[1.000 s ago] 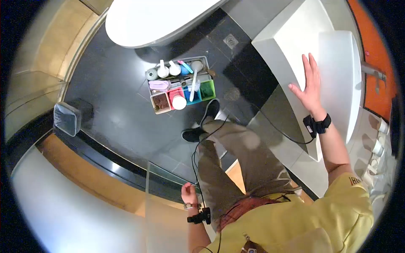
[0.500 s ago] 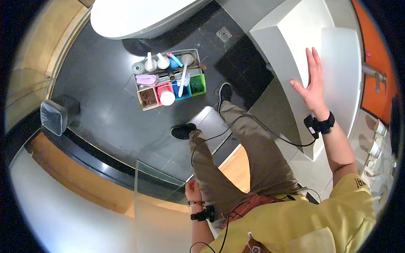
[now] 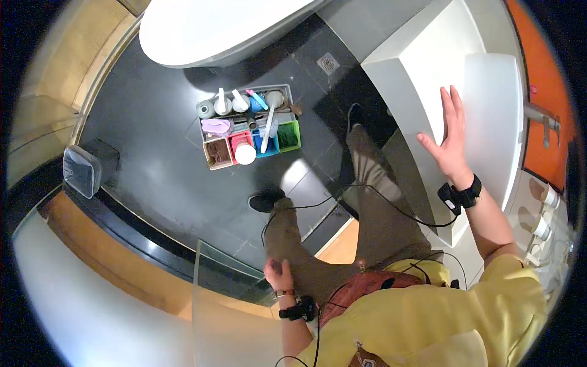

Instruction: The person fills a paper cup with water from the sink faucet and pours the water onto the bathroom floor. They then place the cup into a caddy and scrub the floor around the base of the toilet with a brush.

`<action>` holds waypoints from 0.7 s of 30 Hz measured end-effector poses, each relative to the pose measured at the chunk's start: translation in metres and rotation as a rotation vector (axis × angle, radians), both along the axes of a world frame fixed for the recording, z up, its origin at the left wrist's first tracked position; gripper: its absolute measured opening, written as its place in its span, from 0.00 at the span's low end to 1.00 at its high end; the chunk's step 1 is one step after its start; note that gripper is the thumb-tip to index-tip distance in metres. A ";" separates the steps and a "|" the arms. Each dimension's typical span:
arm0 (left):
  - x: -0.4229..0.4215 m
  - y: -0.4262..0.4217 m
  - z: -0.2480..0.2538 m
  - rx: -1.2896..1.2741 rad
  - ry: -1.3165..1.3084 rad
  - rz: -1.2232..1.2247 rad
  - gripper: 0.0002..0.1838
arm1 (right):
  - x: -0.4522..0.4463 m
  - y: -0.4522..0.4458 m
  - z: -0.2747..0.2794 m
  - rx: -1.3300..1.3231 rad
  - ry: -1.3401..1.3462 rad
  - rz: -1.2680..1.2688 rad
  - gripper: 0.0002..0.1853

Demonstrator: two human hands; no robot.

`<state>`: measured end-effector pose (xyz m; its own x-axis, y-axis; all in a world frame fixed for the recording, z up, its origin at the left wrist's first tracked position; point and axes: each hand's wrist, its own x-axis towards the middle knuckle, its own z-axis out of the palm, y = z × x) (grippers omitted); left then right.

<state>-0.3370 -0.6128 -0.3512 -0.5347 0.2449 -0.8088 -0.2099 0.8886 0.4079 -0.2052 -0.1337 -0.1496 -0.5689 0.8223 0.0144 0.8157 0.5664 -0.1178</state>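
- The tub (image 3: 214, 33) lies at 11 o'clock, cut off by the top edge of the view.
- The basin (image 3: 492, 110) fills 2 to 3 o'clock, with the tap (image 3: 547, 125) on the orange wall (image 3: 544, 156) beyond it. It is the thing nearest the right hand.
- The glass panel (image 3: 211, 287) stands at 7 o'clock, just beside the left hand.
- The legs (image 3: 379, 196) show the main change: the right shoe (image 3: 354, 116) has moved out to between 1 and 2 o'clock, nearer the basin, while the left shoe (image 3: 264, 200) is at 8. The wider stance suggests a step in progress, not handling.
- The caddy (image 3: 288, 92), with bottles (image 3: 223, 106), a brush (image 3: 268, 129) and coloured boxes (image 3: 299, 136), sits at 11 o'clock on the floor (image 3: 159, 128), well apart from both hands.
- The bin (image 3: 109, 159) stands at 9 o'clock.
- The right hand (image 3: 451, 147), at half past two, is spread wide over the basin, thumb well off the fingers, and grasps nothing. Whether it touches the basin cannot be told.
- The left hand (image 3: 279, 275), at 6 o'clock, is loosely curled. Nothing shows in it, but a small thing inside cannot be ruled out.
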 end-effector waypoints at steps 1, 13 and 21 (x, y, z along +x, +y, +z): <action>0.002 0.003 -0.005 0.011 0.068 -0.074 0.34 | -0.001 0.000 0.000 -0.008 -0.001 0.002 0.47; 0.024 0.071 0.017 -0.647 -0.101 -0.103 0.62 | -0.001 -0.006 -0.002 -0.045 0.005 0.050 0.48; 0.017 0.084 0.005 -0.711 -0.133 -0.013 0.62 | 0.001 -0.003 -0.003 -0.051 0.041 0.066 0.47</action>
